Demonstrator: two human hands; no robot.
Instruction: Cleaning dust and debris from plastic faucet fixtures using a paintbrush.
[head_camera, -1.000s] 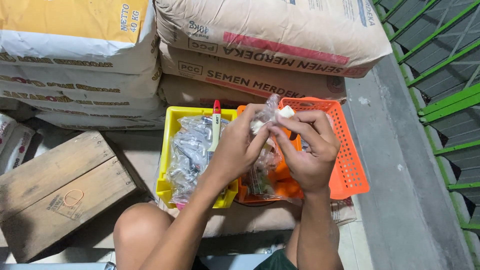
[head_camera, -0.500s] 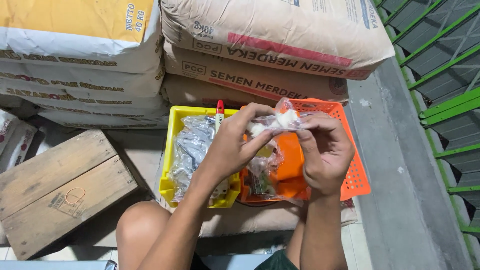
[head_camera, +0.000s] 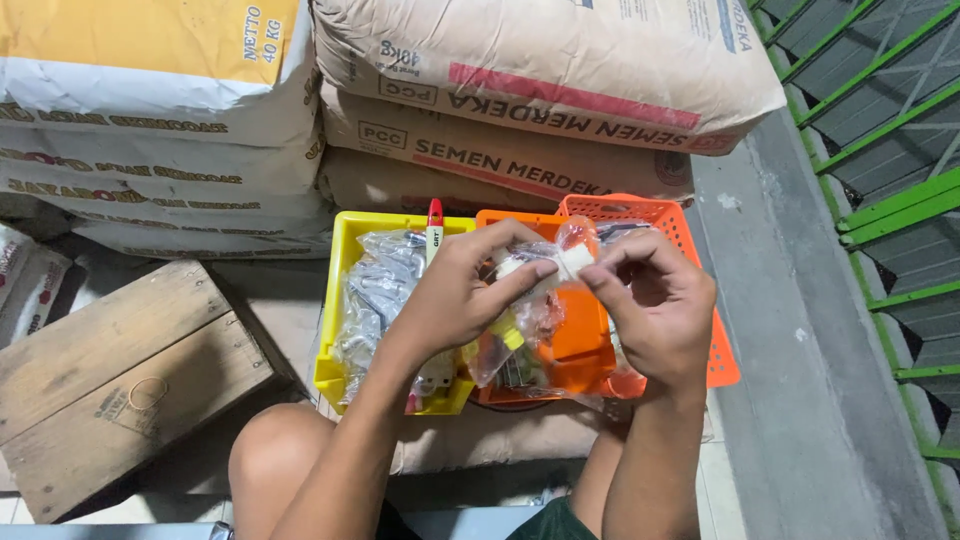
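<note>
At frame centre, the left hand (head_camera: 465, 290) and right hand (head_camera: 650, 305) both pinch a small clear plastic bag (head_camera: 545, 270) of parts above the orange bin (head_camera: 580, 345). A slipped pinch or a torn film could spill the contents into that bin or the yellow bin (head_camera: 345, 300) beside it.

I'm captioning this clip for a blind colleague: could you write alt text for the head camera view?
Two bare hands, left hand and right hand, together pinch a small white piece at the top of a clear plastic bag, held over a yellow bin and orange baskets. Stacked cement sacks sit behind; a wooden board lies to the left.
</note>
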